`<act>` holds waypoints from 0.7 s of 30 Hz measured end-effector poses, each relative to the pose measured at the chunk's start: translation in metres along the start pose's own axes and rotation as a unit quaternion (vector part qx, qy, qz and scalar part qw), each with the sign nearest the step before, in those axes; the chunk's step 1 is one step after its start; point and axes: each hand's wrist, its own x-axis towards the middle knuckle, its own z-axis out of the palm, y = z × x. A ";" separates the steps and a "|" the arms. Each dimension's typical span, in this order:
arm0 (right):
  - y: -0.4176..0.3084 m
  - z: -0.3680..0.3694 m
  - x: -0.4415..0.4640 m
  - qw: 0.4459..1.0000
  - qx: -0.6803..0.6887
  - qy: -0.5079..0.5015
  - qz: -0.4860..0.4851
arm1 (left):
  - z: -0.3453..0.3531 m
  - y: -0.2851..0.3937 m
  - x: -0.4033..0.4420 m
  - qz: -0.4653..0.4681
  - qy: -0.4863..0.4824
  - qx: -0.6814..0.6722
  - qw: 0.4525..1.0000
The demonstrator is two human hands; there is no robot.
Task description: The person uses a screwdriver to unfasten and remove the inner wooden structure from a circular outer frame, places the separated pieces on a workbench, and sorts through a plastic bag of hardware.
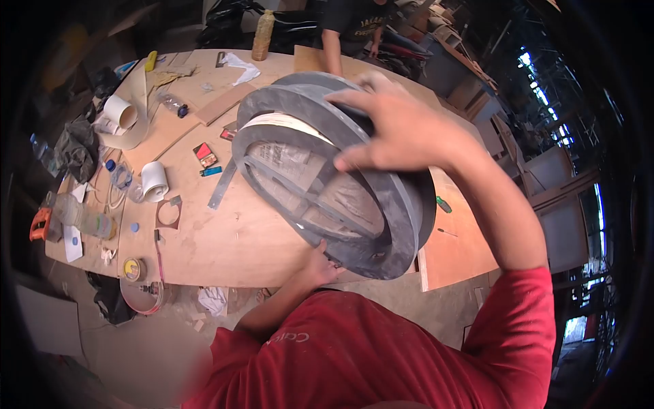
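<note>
Far left of the left grip, a white roll (154, 181) is stood on the tabletop (259, 252), and a metal strip (221, 185) is laid nearer, beside the frame. By the left grip (325, 264) the lower edge of the frame (402, 215) appears to be pinched, though some fingers are hidden. The frame, held tilted between both grips above the tabletop, is seen as dark grey, oval and scuffed, with crossbars (315, 195) over a cloudy pane and a white band (289, 125) along a gap. The step in hand is judged to be handling and tilting; for any turn, support from both sides is called for. The right grip (402, 129) is spread open over the upper rim; how firmly it is pressed cannot be told. Right of the frame, a green screwdriver (443, 204) is laid.
</note>
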 end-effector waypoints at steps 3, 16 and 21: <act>-0.015 0.000 -0.021 0.989 0.088 -0.033 0.112 | 0.002 0.017 -0.001 -0.132 0.110 0.101 0.980; 0.046 0.045 -0.032 0.950 0.276 0.146 -0.005 | 0.245 0.157 -0.268 0.754 0.143 0.618 0.168; 0.057 0.054 -0.038 0.936 0.306 0.173 -0.024 | 0.222 0.144 -0.224 0.710 0.201 0.643 0.204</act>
